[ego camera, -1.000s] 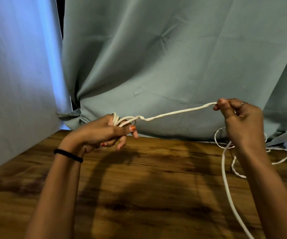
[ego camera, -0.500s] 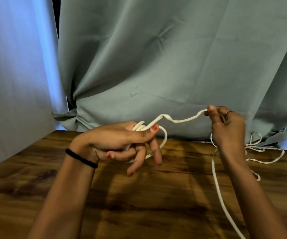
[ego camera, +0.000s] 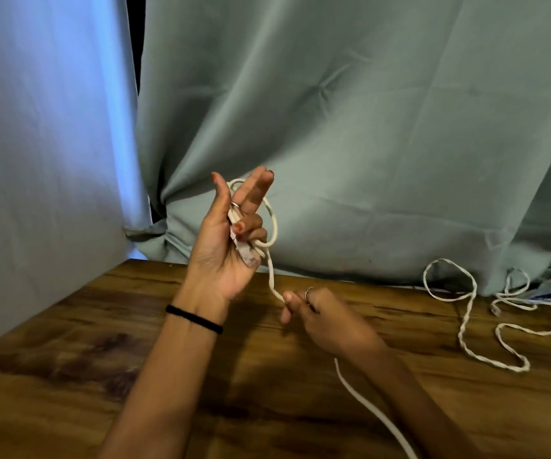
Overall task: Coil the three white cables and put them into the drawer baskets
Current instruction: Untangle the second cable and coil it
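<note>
Since a moment ago our left hand [ego camera: 224, 240] has turned upright, gripping one white cable [ego camera: 271, 270] looped round its fingers, the strand running straight down to our nearer right hand [ego camera: 320, 318] pinching it, slack [ego camera: 466, 313] trailing right across the wooden table [ego camera: 68, 376].

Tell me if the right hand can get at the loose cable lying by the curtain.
Probably yes: bare wooden table lies between the right hand and the loose cable, but that hand pinches another cable now.
</note>
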